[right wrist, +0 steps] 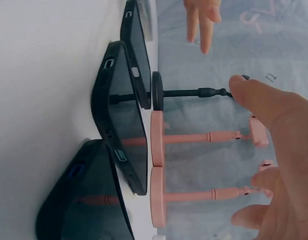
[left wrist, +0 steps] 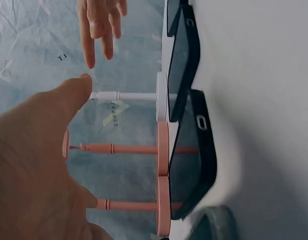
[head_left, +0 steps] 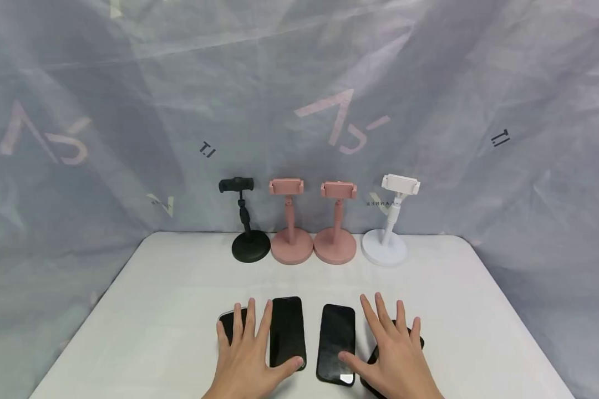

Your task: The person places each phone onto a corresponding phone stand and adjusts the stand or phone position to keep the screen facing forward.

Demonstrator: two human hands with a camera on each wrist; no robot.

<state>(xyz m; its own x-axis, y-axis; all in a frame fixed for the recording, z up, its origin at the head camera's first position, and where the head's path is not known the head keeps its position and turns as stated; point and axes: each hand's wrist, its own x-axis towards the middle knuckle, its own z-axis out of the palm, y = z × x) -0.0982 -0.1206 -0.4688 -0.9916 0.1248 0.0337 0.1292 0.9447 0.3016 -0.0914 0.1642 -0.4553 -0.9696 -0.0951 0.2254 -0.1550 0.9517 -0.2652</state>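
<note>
Several dark phones lie on the white table. My left hand (head_left: pixel 247 354), fingers spread, hovers over the leftmost phone (head_left: pixel 227 324), partly covering it, with its thumb over the lower part of a second phone (head_left: pixel 287 332). My right hand (head_left: pixel 396 357) is spread above the rightmost phone (head_left: pixel 371 357), which lies slanted and partly hidden; its thumb reaches over the edge of another phone (head_left: pixel 336 338). Both wrist views show a gap between hands and phones: the left hand (left wrist: pixel 44 150) and the right hand (right wrist: pixel 281 150) hold nothing.
At the table's (head_left: pixel 179 288) back edge stand a black phone stand (head_left: pixel 250 246), two pink stands (head_left: pixel 292 247) (head_left: pixel 335 247) and a white stand (head_left: pixel 384 248) in a row. A grey printed cloth (head_left: pixel 259 100) hangs behind and beside the table.
</note>
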